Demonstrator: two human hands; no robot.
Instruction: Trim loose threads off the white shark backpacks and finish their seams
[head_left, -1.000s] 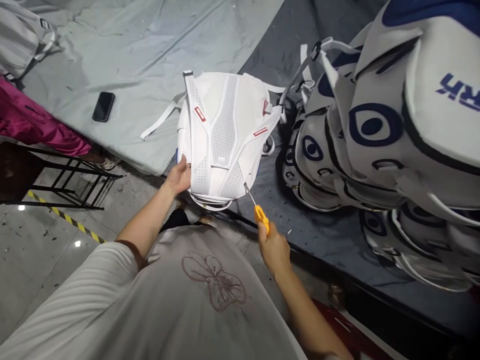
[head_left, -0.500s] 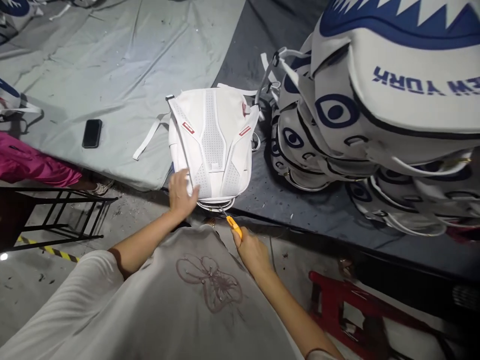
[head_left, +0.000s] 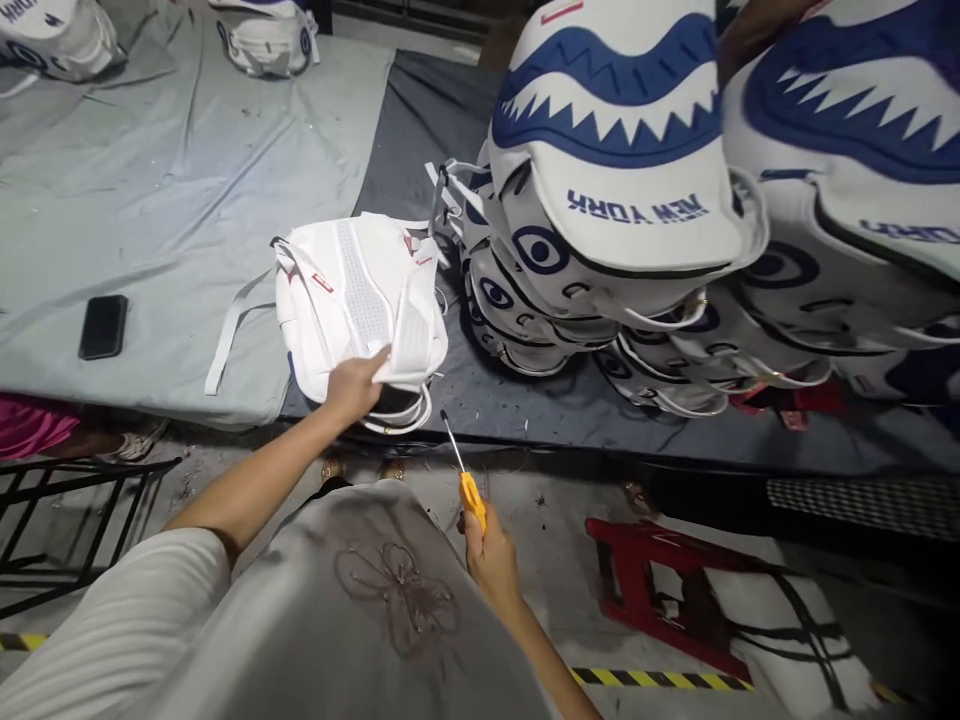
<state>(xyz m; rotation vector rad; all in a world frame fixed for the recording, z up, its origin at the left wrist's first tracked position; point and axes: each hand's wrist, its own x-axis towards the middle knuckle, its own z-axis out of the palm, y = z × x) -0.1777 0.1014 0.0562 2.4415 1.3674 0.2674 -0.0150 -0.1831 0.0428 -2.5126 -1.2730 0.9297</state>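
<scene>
A white backpack (head_left: pixel 322 320) lies on the table's front edge with its padded back and shoulder straps facing up. My left hand (head_left: pixel 355 390) grips its near end by a strap, and the fingertips are partly hidden in the folds. Below that hand, a looped handle (head_left: pixel 405 418) hangs at the bag's near edge. My right hand (head_left: pixel 491 560) is closed round a screwdriver (head_left: pixel 471 492) with a yellow handle. The metal shaft points up and away, its dark tip apart from the bag, just to the right of the loop.
Stacked white backpacks (head_left: pixel 600 220) with blue shark-mouth prints and eyes rise on the right. A black phone (head_left: pixel 103 327) lies on the pale cloth at left. More bags (head_left: pixel 266 40) stand at the back. On the floor are a red stool (head_left: pixel 652 590) and a black metal frame (head_left: pixel 67 530).
My left hand has gone from resting open beside the bag to gripping its near end, which is now twisted. The screwdriver has come out from the bag's edge. The view has shifted right.
</scene>
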